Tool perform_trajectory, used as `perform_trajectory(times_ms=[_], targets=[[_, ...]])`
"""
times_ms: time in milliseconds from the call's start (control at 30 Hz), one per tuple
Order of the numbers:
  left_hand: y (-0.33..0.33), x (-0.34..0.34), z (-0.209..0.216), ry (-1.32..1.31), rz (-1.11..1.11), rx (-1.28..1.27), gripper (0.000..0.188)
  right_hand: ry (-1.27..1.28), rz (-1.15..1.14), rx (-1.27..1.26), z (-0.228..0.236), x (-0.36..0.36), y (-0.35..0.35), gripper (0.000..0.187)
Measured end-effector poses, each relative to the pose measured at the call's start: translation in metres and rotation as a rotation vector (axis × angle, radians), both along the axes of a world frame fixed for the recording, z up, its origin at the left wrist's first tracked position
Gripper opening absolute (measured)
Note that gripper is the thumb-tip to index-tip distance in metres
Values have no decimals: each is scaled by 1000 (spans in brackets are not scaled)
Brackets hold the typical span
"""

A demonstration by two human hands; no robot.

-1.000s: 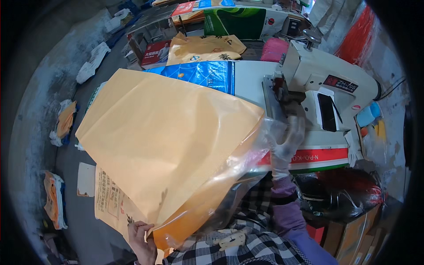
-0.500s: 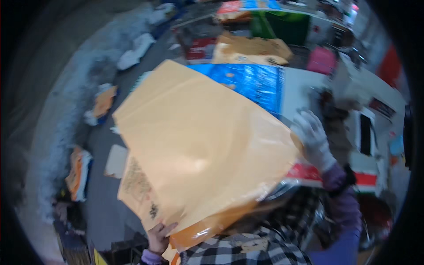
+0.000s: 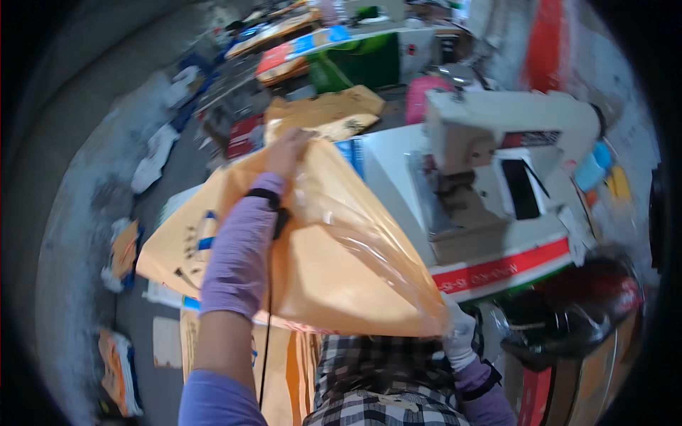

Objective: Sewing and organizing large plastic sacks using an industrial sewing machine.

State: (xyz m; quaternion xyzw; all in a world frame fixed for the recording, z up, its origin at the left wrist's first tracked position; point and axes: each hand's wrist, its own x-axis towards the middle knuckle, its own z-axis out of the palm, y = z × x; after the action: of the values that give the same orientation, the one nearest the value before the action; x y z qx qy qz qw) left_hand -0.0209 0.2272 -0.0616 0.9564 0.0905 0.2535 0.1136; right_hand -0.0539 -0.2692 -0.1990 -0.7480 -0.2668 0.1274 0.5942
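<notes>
A large tan-orange sack (image 3: 355, 277) with a glossy, creased surface spreads across my lap and the table's near side. My bare left hand (image 3: 288, 150) is closed on its far edge, the forearm in a purple sleeve crossing over it. In a white glove, my right hand (image 3: 458, 330) grips the sack's near right corner. Dark printed marks show on the sack's left part. Below it hang more tan sacks (image 3: 284, 369), partly covered. To the right of the held sack stands a white sewing machine (image 3: 515, 117) on a pale table (image 3: 391, 167).
Another tan sack (image 3: 323, 113), a green panel (image 3: 355, 62) and a pink object (image 3: 426, 96) lie beyond. A dark plastic bag (image 3: 568, 312) is at the right, by a blue cylinder (image 3: 593, 167). Scraps lie along the rough wall at left.
My left hand has moved from the sack's near left edge to its far edge. My right hand has come down and nearer with its corner. The view has swung right.
</notes>
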Motion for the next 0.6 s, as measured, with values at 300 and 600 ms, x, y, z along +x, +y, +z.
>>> perform_trajectory(times_ms=[300,600], targets=[[-112,143,-104,258,-497,-118,21,-423,-329,-186,-20,-61,-118,28],[-144,113,-80,490,-561,202,35,-79,-172,-330,-67,-77,-149,22]])
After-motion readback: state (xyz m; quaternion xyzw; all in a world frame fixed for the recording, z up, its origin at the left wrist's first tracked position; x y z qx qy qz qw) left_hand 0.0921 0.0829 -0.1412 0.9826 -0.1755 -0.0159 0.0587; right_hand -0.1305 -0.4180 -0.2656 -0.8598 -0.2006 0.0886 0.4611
